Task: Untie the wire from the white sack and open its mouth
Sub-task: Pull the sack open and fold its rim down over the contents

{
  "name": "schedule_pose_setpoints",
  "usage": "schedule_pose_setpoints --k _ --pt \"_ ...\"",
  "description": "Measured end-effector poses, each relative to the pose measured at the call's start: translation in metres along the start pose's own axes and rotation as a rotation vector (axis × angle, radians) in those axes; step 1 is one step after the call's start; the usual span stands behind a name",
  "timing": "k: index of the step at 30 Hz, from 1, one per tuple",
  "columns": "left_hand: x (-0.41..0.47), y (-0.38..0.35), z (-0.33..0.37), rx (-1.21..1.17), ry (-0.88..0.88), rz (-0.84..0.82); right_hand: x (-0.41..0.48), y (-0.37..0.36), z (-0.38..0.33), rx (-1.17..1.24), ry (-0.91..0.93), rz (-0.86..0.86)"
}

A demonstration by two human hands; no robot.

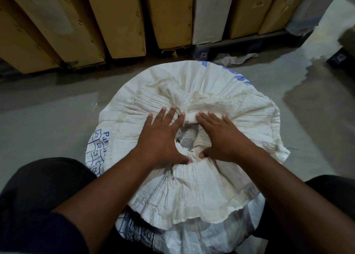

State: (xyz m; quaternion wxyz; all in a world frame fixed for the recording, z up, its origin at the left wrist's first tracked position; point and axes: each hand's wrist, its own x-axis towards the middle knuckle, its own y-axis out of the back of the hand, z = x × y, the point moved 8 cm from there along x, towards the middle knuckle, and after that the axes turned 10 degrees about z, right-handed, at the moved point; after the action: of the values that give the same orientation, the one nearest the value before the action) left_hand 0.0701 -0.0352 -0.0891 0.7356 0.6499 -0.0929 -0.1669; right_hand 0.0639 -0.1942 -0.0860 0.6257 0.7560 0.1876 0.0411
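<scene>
Pressing down on gathered cloth, the left hand [160, 138] lies flat with its fingers straight and fanned apart, the fingertips pointing away from the person. The right hand [221, 136] mirrors it just beside, fingers likewise straight and spread, palm on the fabric. Both thumbs reach inward and nearly meet at the near rim of a small gap between the hands, each touching the puckered edge there.

That gap is the mouth [189, 130] of the large white woven sack with blue printing [192, 192], which stands directly under both hands and between the person's knees in dark trousers [38, 196]. The mouth is parted only a little; within it shows clear crinkled plastic [185, 141], though what the plastic wraps cannot be told. Around the hands the sack's neck fans outward in tight pleats, forming a wide ruffled collar that droops over the bulging sides.

The sack rests on a grey concrete floor [48, 119]. Beyond it, well apart, tall brown cardboard cartons [115, 19] stand side by side, some on a dark pallet [240, 44]
</scene>
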Motion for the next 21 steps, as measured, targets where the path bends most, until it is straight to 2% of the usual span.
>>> schedule_pose_setpoints --k 2,5,7,9,12,17,21 --pt "0.002 0.014 0.002 -0.077 -0.014 0.096 0.0 0.012 -0.007 0.066 0.03 0.099" --pt "-0.001 0.053 0.02 -0.263 -0.184 0.419 -0.004 0.049 -0.023 0.266 0.075 0.415" --pt "-0.004 0.064 0.027 -0.346 -0.239 0.52 -0.006 0.056 -0.028 0.361 0.062 0.467" --pt "-0.005 0.059 0.031 -0.399 -0.201 0.476 -0.004 0.05 -0.026 0.406 0.031 0.435" --pt "0.001 0.031 0.023 -0.377 -0.084 0.322 -0.001 0.036 -0.022 0.393 -0.017 0.351" --pt "0.003 0.009 0.016 -0.196 -0.096 0.166 0.002 0.009 -0.023 0.214 0.011 0.168" --pt "-0.001 -0.006 0.008 0.039 -0.054 -0.115 0.001 -0.008 -0.013 0.085 -0.003 0.016"
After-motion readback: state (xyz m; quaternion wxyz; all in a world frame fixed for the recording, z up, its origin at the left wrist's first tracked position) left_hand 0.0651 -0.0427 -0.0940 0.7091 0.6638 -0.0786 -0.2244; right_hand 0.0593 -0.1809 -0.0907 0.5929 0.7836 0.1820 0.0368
